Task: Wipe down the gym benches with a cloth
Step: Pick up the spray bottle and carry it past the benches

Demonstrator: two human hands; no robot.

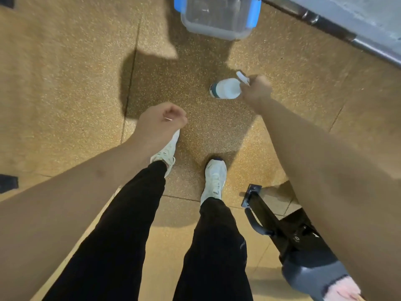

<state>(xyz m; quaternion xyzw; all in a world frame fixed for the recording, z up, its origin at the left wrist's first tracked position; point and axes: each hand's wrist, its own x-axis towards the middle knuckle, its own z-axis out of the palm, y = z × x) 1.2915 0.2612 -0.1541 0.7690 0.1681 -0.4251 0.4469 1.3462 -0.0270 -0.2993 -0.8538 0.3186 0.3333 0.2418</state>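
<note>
My right hand (pixel 257 89) grips the trigger head of a white spray bottle (pixel 226 89), which hangs above the speckled floor. Out in front of my left leg, my left hand (pixel 162 122) has its fingers curled and holds nothing. A dark padded gym bench (pixel 312 272) with a black metal frame sits at the lower right, partly hidden behind my right forearm. A pink cloth (pixel 344 291) lies on the bench pad at the bottom edge.
A clear plastic box (pixel 217 18) with a blue-clipped lid stands on the floor ahead. A grey wall base with a metal rail (pixel 325 22) runs across the top right. My two feet in white shoes (pixel 213 179) stand on the tan rubber floor.
</note>
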